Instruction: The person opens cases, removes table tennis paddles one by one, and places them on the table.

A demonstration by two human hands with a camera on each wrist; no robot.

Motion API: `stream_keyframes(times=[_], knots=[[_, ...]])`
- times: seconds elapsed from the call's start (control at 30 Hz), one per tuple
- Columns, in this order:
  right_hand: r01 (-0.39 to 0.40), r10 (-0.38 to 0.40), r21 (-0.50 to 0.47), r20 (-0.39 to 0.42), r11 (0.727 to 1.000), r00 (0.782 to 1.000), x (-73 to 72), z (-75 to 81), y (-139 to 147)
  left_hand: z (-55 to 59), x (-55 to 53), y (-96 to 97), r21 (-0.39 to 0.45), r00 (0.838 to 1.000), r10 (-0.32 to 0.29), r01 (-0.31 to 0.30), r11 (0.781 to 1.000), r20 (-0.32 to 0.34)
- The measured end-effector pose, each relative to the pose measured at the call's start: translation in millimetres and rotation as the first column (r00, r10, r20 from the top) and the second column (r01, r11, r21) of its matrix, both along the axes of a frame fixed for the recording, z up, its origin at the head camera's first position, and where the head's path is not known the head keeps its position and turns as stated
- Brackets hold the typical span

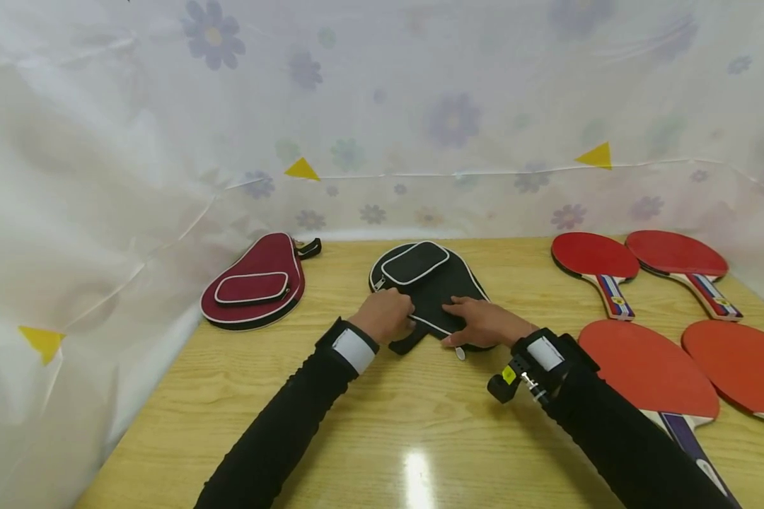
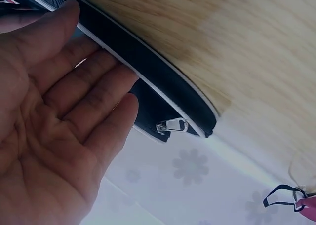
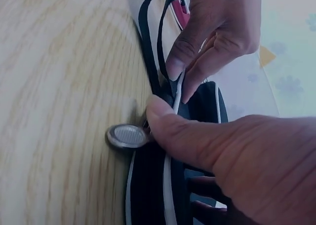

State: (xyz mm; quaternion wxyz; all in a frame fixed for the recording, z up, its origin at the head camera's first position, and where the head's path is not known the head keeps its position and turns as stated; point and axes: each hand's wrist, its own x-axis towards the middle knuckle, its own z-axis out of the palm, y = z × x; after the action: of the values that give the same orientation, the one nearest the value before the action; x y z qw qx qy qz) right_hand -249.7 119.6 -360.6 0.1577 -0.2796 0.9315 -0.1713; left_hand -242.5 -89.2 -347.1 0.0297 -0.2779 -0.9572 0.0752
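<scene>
A black table tennis bat case [image 1: 442, 293] with white piping lies on the wooden table, its small zipped pocket [image 1: 416, 264] facing up. My left hand [image 1: 382, 314] pinches the case's near edge beside the black strap [image 1: 409, 341]. In the right wrist view, the left thumb and forefinger grip the piping there. Close by, my right hand [image 1: 484, 322] holds the same edge, thumb against the side and fingers over the top. A metal zip pull [image 3: 127, 136] sticks out right at the right thumb. The left wrist view shows another zip pull [image 2: 175, 125], on the pocket.
To the left lies a maroon bat case [image 1: 255, 261] with a black strap. Several red table tennis bats [image 1: 595, 254] are on the right, the nearest bat [image 1: 649, 367] beside and partly under the right forearm. A flowered white sheet [image 1: 382, 127] hangs behind the table.
</scene>
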Motion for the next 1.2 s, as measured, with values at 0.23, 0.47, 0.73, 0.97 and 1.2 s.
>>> stream_keyframes(times=[0.23,0.47,0.73,0.97,1.2], knots=[[0.001,-0.001,-0.002,0.026,1.0,1.0,-2.5,0.8,3.1,1.5,3.2,1.9,-0.004,0.999,-0.015,0.015,1.0,-0.038],[-0.004,0.005,-0.004,0.029,1.0,1.0,-4.9,2.5,3.6,2.4,5.4,7.1,-0.04,0.999,0.017,-0.019,0.999,-0.041],[-0.001,0.001,0.018,0.008,1.0,1.0,-5.6,4.7,1.9,1.3,5.4,8.0,-0.033,0.999,0.028,-0.029,0.999,-0.04],[-0.001,0.002,0.044,-0.034,0.999,0.999,-6.5,4.9,-0.3,3.4,7.2,9.2,-0.027,0.999,0.029,-0.029,0.999,-0.025],[-0.001,0.004,0.039,-0.077,0.999,0.997,-6.7,3.5,-0.1,4.0,9.1,10.2,-0.004,0.999,0.03,-0.03,1.0,-0.025]])
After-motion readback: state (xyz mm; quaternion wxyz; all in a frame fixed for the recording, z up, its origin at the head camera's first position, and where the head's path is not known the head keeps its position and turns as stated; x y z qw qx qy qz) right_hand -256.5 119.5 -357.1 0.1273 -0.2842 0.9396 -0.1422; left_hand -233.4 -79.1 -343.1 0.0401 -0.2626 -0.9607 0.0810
